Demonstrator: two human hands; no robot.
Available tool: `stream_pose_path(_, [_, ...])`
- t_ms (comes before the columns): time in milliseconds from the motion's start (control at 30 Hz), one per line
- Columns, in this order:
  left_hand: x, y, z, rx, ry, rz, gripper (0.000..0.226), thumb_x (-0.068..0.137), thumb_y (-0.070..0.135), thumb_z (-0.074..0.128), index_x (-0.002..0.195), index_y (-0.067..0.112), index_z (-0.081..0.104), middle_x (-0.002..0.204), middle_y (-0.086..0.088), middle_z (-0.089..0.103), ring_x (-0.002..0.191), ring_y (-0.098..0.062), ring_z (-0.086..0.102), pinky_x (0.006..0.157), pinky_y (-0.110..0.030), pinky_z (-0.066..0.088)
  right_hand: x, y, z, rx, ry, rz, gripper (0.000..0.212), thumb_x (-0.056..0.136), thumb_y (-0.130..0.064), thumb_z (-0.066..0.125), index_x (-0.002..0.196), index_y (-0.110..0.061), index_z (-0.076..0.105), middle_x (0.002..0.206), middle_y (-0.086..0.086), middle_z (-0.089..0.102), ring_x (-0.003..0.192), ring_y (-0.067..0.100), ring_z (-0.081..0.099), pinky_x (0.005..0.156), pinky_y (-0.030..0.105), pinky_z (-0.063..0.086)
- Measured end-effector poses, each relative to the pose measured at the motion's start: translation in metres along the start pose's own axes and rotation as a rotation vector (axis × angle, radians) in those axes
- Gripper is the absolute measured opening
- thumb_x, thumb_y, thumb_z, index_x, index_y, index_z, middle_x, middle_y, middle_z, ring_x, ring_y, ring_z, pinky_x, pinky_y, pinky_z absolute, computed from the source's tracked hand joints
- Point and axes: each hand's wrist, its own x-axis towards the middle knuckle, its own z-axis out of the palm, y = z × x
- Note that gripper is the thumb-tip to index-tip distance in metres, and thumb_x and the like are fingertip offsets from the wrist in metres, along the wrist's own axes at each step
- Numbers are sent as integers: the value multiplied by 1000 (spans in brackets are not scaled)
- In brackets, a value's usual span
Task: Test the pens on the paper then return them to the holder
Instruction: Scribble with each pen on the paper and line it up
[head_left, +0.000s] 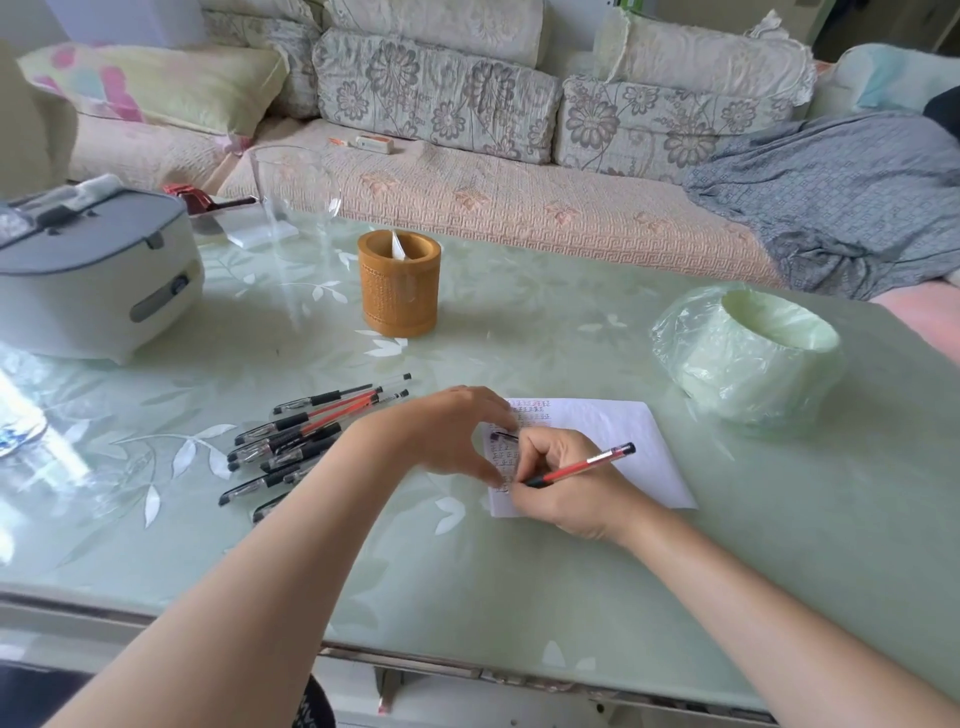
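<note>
A white paper (623, 431) with rows of small written marks lies on the green table. My right hand (566, 493) grips a red pen (587, 462) with its tip down on the paper's left part. My left hand (447, 431) rests at the paper's left edge, fingers curled, pinching what looks like a small black pen cap (503, 436). Several black and red pens (291, 441) lie in a loose pile left of my left forearm. The round brown holder (400, 291) stands farther back with only a white slip inside.
A white and grey appliance (93, 275) sits at the far left, with a clear glass jug (296, 208) behind it. A green roll in a plastic bag (748, 353) stands right of the paper. A sofa runs behind the table. The table's front edge (415, 660) is near me.
</note>
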Motion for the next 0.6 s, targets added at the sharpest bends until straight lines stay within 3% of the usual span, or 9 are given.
stream_pose_path(133, [1,1,0,4,5,2,69,69,45,81,133,34,55,145,14,39,133,-8,36,112,-31,30,0,1,2,-32,10,-27,14,68,-10,63,64,-7,50,58,-7,48,55,11,40,50,24,31])
stream_pose_path(300, [1,3,1,2,25,9,67,69,44,83,130,35,57,142,12,41,132,-9,35,106,-23,28,1,5,2,-60,7,-4,18,73,-6,66,65,-9,50,56,-9,48,53,9,40,51,25,30])
stream_pose_path(433, [3,3,1,-7,28,3,68,67,43,84,129,34,57,141,11,42,131,-10,36,109,-28,31,1,3,3,-65,-11,51,20,66,-22,66,66,-10,50,58,-5,48,54,11,39,50,27,30])
stream_pose_path(600, [4,2,3,-23,34,-4,69,66,44,85,128,34,56,139,11,43,130,-10,37,109,-30,33,0,3,3,-60,-13,84,18,68,-16,65,67,-9,49,57,-6,46,52,12,38,48,26,31])
